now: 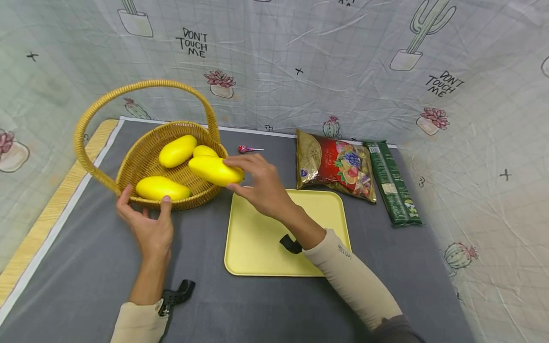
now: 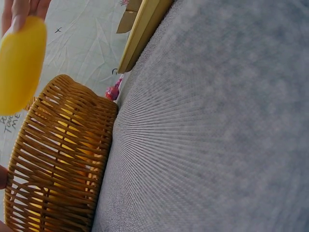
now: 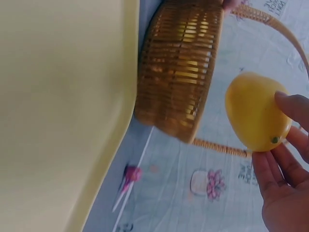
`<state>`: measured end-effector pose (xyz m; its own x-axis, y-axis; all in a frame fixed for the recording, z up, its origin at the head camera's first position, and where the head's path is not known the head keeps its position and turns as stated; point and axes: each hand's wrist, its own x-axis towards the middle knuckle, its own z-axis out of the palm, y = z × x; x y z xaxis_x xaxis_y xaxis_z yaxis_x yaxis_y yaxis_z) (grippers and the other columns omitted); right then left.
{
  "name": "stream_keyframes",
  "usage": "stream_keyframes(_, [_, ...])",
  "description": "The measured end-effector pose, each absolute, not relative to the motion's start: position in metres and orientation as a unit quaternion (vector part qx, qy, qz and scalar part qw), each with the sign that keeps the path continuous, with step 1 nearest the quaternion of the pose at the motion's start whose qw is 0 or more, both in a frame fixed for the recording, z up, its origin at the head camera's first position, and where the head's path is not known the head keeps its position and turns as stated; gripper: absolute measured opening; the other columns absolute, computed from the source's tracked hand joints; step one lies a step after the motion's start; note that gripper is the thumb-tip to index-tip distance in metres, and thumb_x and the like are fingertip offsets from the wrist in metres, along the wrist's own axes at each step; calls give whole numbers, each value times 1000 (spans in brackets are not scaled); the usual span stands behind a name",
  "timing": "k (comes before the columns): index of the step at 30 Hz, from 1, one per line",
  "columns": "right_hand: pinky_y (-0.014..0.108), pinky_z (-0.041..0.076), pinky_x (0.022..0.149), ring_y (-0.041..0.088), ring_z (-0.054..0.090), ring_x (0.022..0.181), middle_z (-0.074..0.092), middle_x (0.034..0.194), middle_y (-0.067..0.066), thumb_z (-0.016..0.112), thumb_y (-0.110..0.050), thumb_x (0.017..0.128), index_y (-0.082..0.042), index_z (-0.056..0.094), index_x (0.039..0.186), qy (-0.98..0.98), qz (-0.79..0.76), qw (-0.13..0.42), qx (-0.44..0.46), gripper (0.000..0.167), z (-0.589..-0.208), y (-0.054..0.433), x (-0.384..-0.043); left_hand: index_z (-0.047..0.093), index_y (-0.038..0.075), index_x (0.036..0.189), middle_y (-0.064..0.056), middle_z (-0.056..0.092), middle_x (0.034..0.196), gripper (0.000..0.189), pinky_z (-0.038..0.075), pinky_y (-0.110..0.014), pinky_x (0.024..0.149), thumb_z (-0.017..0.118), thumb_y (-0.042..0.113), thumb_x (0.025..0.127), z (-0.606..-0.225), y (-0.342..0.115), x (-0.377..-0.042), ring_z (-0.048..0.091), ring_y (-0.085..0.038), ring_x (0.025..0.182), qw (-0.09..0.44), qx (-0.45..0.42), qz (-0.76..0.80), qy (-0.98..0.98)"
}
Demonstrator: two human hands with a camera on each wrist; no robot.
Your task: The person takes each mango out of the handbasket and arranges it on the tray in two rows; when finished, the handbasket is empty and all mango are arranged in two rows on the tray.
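Note:
My right hand (image 1: pixel 266 188) holds a yellow mango (image 1: pixel 212 171) by its right end, thumb below and fingers on top. That mango is raised over the right rim of a wicker basket (image 1: pixel 147 164); the right wrist view shows a small green stem spot on the held mango (image 3: pixel 258 113). Inside the basket lie three more yellow mangoes: one at the back (image 1: pixel 177 151), one partly hidden behind the held one (image 1: pixel 205 151), and one at the front (image 1: pixel 163 189). With thumb and fingers, my left hand (image 1: pixel 150 228) grips the basket's near rim.
A yellow tray (image 1: pixel 266 243) lies right of the basket, under my right forearm. Behind it are a lollipop (image 1: pixel 249 149), a gold and red candy bag (image 1: pixel 334 164) and a green packet (image 1: pixel 392 186). The basket's tall handle (image 1: pixel 146 85) arches above it. A patterned curtain (image 1: pixel 274 71) hangs behind.

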<state>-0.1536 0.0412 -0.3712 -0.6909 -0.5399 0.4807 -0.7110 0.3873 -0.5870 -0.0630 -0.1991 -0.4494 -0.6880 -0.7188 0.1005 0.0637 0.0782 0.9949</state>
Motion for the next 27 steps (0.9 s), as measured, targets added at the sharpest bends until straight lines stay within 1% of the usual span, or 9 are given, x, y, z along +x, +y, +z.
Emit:
stream_keyframes(7, [36, 51, 109, 21, 65, 127, 73, 138, 4, 88, -16, 89, -11, 72, 137, -827, 423, 101, 356, 52, -378, 74, -154, 30, 21, 160, 1, 16, 171, 76, 16, -43, 132, 69, 9, 96, -450, -199, -63, 16, -8, 160, 308, 250, -625, -673])
stream_keyframes(12, [38, 53, 106, 21, 64, 126, 72, 139, 3, 88, -15, 88, -11, 72, 138, -836, 426, 87, 334, 52, -383, 94, -152, 30, 20, 160, 1, 17, 171, 76, 16, -43, 132, 69, 8, 95, -450, -199, -63, 16, -7, 159, 310, 247, -624, -673])
stream_keyframes(13, [40, 51, 110, 22, 64, 127, 72, 139, 3, 87, -15, 89, -12, 71, 138, -839, 424, 83, 330, 52, -384, 98, -152, 30, 20, 160, 1, 17, 170, 76, 17, -43, 132, 69, 8, 95, -450, -199, -64, 16, -7, 159, 311, 247, -624, -673])
stream_keyframes(19, [44, 49, 114, 22, 64, 129, 72, 138, 2, 86, -14, 90, -13, 72, 138, -857, 413, 44, 307, 50, -394, 113, -149, 31, 21, 159, 3, 20, 169, 75, 17, -43, 131, 69, 9, 95, -454, -202, -64, 18, -7, 158, 317, 247, -621, -674])
stream_keyframes(20, [43, 51, 111, 23, 64, 129, 73, 138, 2, 86, -13, 89, -13, 72, 137, -858, 411, 35, 306, 50, -397, 115, -149, 31, 21, 159, 3, 20, 169, 76, 17, -43, 131, 70, 9, 95, -454, -203, -64, 18, -7, 158, 316, 246, -620, -674])
stream_keyframes(23, [44, 53, 108, 23, 64, 127, 73, 137, 2, 87, -10, 88, -13, 73, 136, -860, 405, 13, 310, 50, -404, 118, -150, 31, 22, 159, 4, 20, 169, 76, 17, -43, 131, 70, 10, 96, -454, -202, -64, 17, -7, 158, 313, 247, -619, -677])
stream_keyframes(27, [44, 55, 105, 24, 64, 125, 74, 136, 3, 87, -8, 88, -11, 74, 134, -864, 389, -10, 320, 49, -412, 119, -152, 31, 20, 159, 2, 19, 169, 75, 17, -45, 131, 69, 9, 96, -440, -194, -61, 17, -8, 159, 311, 247, -622, -675])
